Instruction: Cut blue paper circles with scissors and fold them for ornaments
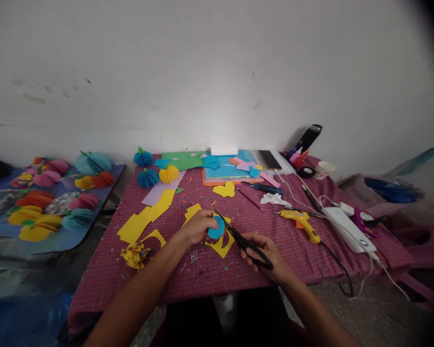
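Your scissors [246, 243] have black handles, and the disc [216, 228] you hold against the yellow paper [222, 246] is blue. Under them you have a red-and-purple checked tablecloth [210, 270]. To your right lies a yellow glue gun [301, 222] with an orange trigger, beside a white power strip [348, 229].

I see the left hand [198, 225] pinching a blue paper disc [216, 228] with yellow paper [222, 245] while the right hand [265, 255] grips black-handled scissors [244, 241], blades at the disc; a yellow glue gun [301, 222] lies right of the disc.
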Demonstrator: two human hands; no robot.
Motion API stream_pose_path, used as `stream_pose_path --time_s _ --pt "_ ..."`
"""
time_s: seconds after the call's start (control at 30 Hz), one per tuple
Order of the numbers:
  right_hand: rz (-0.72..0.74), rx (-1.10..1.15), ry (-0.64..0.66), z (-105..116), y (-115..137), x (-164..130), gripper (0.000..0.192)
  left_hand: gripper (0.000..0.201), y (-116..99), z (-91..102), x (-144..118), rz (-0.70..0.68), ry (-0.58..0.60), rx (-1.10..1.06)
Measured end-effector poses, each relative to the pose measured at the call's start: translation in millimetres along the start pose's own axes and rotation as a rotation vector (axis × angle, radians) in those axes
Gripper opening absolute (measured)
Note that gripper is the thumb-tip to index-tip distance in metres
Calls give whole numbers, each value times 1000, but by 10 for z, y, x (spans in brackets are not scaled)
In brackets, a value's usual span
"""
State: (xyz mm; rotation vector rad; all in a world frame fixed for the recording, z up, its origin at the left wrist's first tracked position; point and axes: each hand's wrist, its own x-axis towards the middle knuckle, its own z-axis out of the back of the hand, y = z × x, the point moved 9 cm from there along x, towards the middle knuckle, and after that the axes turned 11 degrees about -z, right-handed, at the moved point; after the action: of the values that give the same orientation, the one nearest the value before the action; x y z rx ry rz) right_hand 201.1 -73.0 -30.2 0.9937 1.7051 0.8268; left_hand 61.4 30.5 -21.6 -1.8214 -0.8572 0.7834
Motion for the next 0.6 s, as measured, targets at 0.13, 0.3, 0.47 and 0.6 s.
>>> stream_pose_path --time_s 0.13,0.3,0.47,0.6 --pt "-27 32 12 -7 -24 12 35 8 18 -1 -5 13 4 29" --pt "-28 37 11 -15 -21 19 34 8 27 -2 -8 16 21 45" --pt "-35 34 -7 -2 -23 5 34 11 53 4 0 12 37 25" --pt "-21 35 -5 -4 -15 -3 33 9 77 4 6 18 54 23"
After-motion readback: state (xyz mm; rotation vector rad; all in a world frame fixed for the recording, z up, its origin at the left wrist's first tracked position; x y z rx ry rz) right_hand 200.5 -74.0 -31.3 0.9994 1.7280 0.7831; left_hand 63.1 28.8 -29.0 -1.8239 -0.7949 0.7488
